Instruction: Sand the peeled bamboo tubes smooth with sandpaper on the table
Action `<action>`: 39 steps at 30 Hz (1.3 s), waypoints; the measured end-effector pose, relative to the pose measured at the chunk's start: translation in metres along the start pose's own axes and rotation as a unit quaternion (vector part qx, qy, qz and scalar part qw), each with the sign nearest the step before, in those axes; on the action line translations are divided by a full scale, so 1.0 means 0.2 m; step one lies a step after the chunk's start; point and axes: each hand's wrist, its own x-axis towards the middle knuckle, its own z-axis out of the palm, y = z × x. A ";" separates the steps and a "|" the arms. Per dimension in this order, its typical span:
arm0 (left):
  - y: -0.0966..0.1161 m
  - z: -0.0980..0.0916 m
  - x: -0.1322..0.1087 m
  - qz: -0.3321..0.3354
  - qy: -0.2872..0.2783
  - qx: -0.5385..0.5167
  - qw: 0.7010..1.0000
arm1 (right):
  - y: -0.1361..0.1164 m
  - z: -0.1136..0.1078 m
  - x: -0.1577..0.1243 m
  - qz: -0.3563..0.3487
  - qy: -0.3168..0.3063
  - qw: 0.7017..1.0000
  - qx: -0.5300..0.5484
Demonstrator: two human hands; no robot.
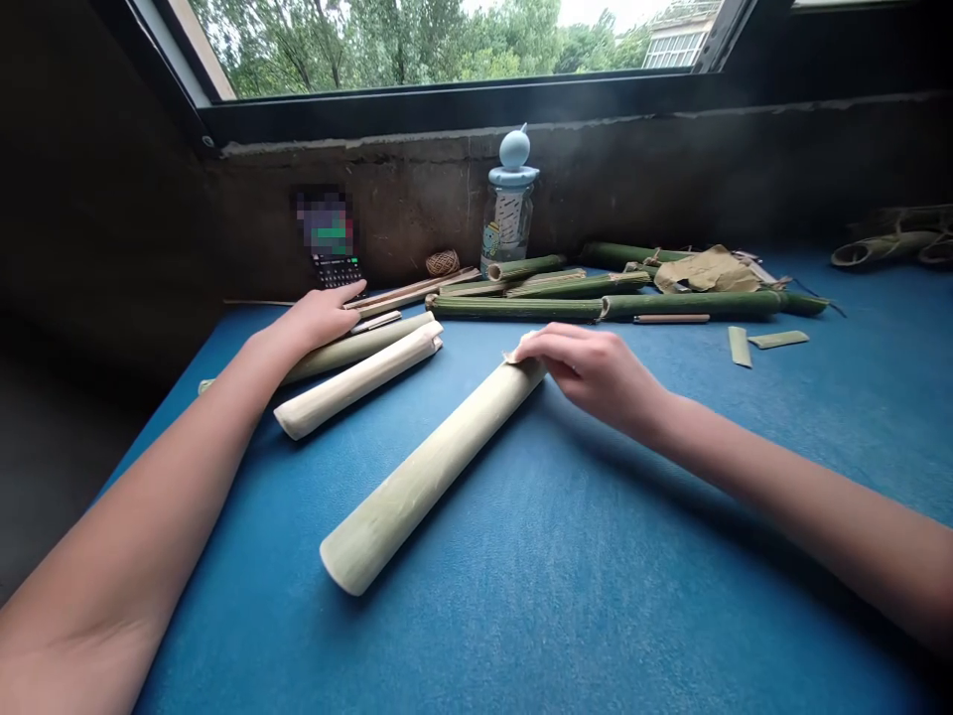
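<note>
A pale, peeled bamboo length (436,472) lies slantwise on the blue table. My right hand (596,367) is at its far end, fingers closed on a small tan scrap (513,355) that looks like sandpaper and rests against the bamboo. Most of that scrap is hidden under the fingers. Farther left, my left hand (317,320) has its fingers stretched out beside a phone (328,233) propped against the wall, the index finger close to its lower edge. Below this hand lie a greenish bamboo strip (357,346) and a shorter pale bamboo piece (361,382).
Several green bamboo stalks (521,309) lie along the back with a crumpled tan sheet (707,270). Behind them stand a water bottle (510,214) and a twine ball (443,262). Two bamboo chips (740,347) lie right; bamboo tubes (883,250) sit at far right.
</note>
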 end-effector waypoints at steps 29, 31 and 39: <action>-0.03 -0.01 0.00 -0.056 0.029 -0.019 0.998 | -0.09 -0.01 -0.04 -0.075 -0.019 0.996 0.051; -0.01 -0.02 -0.02 -0.056 0.018 0.001 0.998 | -0.09 -0.01 -0.04 -0.065 -0.007 0.997 0.039; 0.03 -0.04 -0.03 -0.066 -0.016 0.077 0.995 | -0.16 0.00 -0.08 -0.118 -0.010 0.991 0.063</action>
